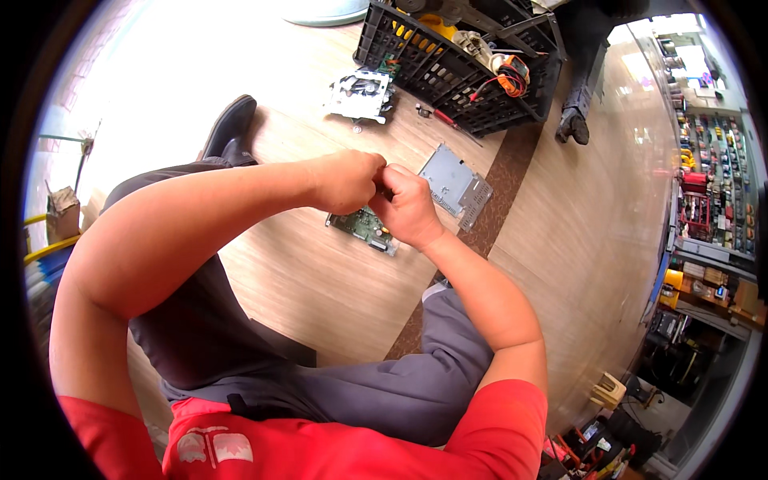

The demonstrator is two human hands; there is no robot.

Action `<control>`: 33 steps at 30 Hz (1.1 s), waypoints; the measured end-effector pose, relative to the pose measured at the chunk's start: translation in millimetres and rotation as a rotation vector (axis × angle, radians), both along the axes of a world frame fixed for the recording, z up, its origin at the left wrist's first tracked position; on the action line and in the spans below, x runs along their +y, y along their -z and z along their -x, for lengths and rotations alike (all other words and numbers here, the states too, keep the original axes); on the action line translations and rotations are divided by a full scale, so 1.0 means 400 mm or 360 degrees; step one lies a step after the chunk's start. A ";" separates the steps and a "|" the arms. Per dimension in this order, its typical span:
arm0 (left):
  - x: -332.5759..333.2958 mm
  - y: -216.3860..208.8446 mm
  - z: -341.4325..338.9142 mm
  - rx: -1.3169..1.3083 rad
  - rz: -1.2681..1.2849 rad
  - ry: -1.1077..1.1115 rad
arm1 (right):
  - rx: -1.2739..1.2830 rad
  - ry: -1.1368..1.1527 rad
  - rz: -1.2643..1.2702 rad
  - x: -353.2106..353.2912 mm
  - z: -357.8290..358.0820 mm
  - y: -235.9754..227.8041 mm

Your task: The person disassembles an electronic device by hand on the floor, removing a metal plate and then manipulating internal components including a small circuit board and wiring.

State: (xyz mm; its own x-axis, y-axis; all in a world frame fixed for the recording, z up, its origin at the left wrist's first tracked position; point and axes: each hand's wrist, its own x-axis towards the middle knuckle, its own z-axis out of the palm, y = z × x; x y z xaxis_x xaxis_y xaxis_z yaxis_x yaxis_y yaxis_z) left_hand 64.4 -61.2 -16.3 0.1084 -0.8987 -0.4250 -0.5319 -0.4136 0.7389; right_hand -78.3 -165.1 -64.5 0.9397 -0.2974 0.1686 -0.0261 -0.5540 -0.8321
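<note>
Printed circuit board (pixel 364 229): lies beneath left hand (pixel 346 182) and right hand (pixel 408 210), meeting at curled fingers; cannot tell if gripping; markings illegible.

Two hands, left (pixel 350 182) and right (pixel 410 210), are counted; one green circuit board (pixel 362 227) is seen beneath, and one black crate (pixel 458 74), one red-handled tool (pixel 445 118) beyond.
</note>
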 end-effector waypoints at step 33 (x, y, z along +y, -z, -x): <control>0.171 -0.262 0.107 -0.0674 0.0138 0.1317 | 0.1790 0.0687 0.0774 -0.399 0.333 0.574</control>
State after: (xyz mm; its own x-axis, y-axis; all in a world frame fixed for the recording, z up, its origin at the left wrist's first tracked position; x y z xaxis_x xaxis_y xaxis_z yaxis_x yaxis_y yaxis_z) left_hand 21.5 7.2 88.4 -0.4499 -0.7860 -0.4241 -0.8648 0.2648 0.4266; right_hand -211.5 -324.8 -294.3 0.4797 -0.7413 -0.4693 -0.8253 -0.5629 0.0455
